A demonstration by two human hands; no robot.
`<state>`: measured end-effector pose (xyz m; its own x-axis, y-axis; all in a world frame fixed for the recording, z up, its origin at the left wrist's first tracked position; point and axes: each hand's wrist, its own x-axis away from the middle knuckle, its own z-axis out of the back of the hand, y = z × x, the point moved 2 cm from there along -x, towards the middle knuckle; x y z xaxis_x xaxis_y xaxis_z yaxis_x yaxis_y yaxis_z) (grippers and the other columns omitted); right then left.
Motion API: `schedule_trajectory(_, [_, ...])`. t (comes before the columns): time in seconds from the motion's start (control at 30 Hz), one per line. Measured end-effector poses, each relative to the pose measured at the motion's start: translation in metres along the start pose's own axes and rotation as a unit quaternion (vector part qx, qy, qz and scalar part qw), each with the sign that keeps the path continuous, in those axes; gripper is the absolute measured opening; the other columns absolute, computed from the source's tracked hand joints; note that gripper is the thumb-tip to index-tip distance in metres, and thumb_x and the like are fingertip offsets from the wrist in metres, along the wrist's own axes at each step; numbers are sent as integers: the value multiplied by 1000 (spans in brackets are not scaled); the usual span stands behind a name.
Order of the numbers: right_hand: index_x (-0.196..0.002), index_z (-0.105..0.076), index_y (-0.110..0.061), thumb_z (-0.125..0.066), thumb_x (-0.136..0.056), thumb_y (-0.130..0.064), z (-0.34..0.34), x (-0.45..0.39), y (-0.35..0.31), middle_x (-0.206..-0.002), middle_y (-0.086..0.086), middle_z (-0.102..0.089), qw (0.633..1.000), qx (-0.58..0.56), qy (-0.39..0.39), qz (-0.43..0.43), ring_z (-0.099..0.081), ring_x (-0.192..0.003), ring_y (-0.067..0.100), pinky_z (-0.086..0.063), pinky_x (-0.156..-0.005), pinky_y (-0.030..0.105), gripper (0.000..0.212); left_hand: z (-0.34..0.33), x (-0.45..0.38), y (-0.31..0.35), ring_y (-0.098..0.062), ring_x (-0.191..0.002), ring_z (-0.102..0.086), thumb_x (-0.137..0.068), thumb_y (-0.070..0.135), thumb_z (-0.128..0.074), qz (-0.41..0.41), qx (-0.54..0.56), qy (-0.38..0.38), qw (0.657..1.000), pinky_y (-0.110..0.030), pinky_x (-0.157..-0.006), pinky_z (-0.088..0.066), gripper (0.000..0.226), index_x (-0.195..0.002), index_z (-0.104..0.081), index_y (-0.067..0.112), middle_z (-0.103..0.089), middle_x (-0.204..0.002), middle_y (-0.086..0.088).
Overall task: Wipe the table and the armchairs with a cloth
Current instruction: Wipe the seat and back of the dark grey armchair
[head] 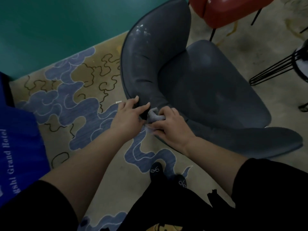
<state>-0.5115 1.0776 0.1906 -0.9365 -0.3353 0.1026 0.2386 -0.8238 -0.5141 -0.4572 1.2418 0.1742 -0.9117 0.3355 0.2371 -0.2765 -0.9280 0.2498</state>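
A dark grey-blue armchair (191,84) stands in the middle of the view, its curved back at the left and its seat to the right. My right hand (168,125) presses a bunched grey cloth (154,116) against the near end of the chair's back. My left hand (128,114) rests on the outer edge of that same back, fingers spread, just left of the cloth and touching the chair.
A red chair (225,9) with thin black legs stands at the top right. A black wire-legged stand (280,67) is at the right edge. A teal wall (58,25) fills the upper left. A blue bag (18,140) hangs at the left. My feet (156,170) stand on patterned carpet.
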Motion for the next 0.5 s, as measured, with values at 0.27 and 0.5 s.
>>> schedule_trajectory(0.27, [-93,-75,-24,-69,-84,-23,3,25,22,-103,10,-48,998,-49,-32,27,-46,-90,29,-44,-79,37,11,3,-2,-1,-30,-131,-22,-90,44,-56,-12,-9,-19,1000,-34,-111,-17,61,-144,-29,44,-19,-154,-4])
schedule_trajectory(0.5, [-92,-75,-14,-72,-81,-14,13,41,51,-99,6,-45,976,-132,108,-132,-52,-91,20,-45,-85,25,11,0,0,3,-30,-135,-19,-90,46,-56,-2,-3,-30,1000,-35,-114,-13,61,-144,-29,42,-16,-156,-5])
